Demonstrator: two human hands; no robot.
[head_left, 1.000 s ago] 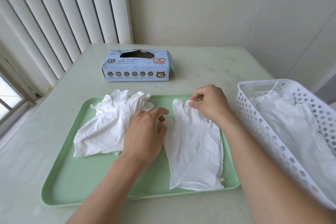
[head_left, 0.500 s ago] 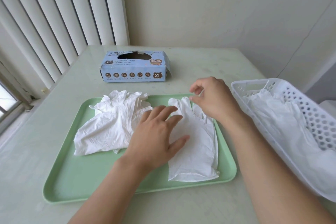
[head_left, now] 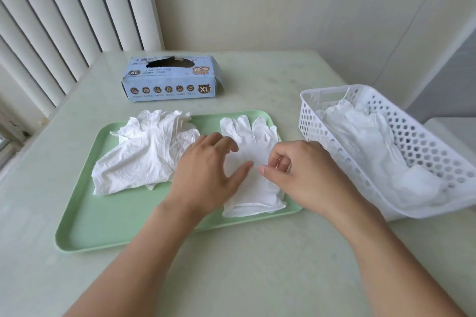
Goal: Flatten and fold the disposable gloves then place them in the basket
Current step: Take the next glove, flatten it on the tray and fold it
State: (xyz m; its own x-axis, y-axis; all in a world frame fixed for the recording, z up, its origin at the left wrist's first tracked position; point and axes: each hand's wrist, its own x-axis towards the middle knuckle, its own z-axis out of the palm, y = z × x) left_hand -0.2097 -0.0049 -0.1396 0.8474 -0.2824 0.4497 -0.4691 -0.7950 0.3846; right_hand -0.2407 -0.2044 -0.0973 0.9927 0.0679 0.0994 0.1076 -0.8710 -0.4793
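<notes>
A white disposable glove [head_left: 251, 136] lies flat on the right part of the green tray [head_left: 108, 224], fingers pointing away from me. My left hand [head_left: 206, 175] rests on its left side, fingers spread. Over the glove's right side, my right hand [head_left: 304, 175] has its fingers curled, thumb and forefinger close together; whether they pinch the glove is unclear. A crumpled pile of white gloves [head_left: 144, 152] sits on the tray's left part. The white perforated basket [head_left: 438, 141] stands to the right with folded gloves [head_left: 365, 141] inside.
A blue glove box [head_left: 171, 80] marked XL stands behind the tray, its top torn open. The table [head_left: 257, 265] is pale green. Vertical blinds hang at the left and a wall runs behind and to the right.
My right hand came down from the glove's fingertips to its middle. My left hand slid right onto the glove. The glove now looks narrower than a second ago.
</notes>
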